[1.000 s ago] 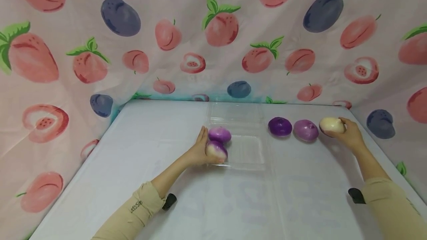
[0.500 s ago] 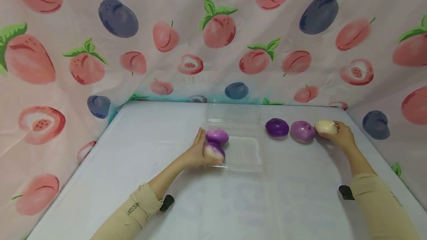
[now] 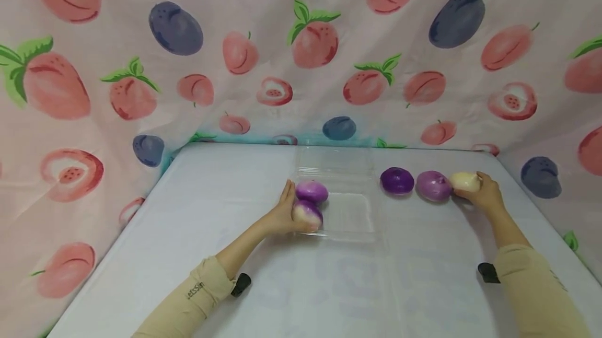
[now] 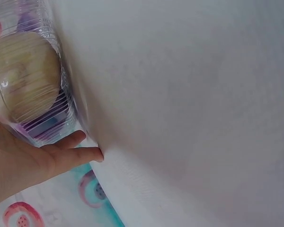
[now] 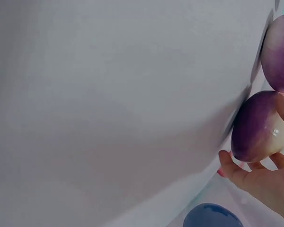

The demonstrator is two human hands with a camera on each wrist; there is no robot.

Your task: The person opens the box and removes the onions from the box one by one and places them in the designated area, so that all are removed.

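Note:
My right hand [image 3: 489, 195] grips a white-and-purple onion [image 3: 464, 182] at the right end of a row on the table. Its purple side shows in the right wrist view, where the onion [image 5: 258, 126] sits between thumb and fingers. Touching or nearly touching it is a light purple onion [image 3: 433, 186], with a dark purple onion [image 3: 397, 181] further left. My left hand [image 3: 280, 217] rests against the left end of a clear plastic box [image 3: 350, 213], fingers straight along its side, thumb at the front. Inside that end lie a purple onion [image 3: 312, 191] and a white-and-purple onion [image 3: 308, 216].
The box's clear lid [image 3: 335, 160] lies folded back toward the rear edge. White covering spreads over the table [image 3: 348, 286]. Behind and at both sides hangs a fruit-print cloth [image 3: 263, 40].
My right hand has shifted slightly left with the white-and-purple onion, which now sits closer to the light purple one. My left hand stays at the box.

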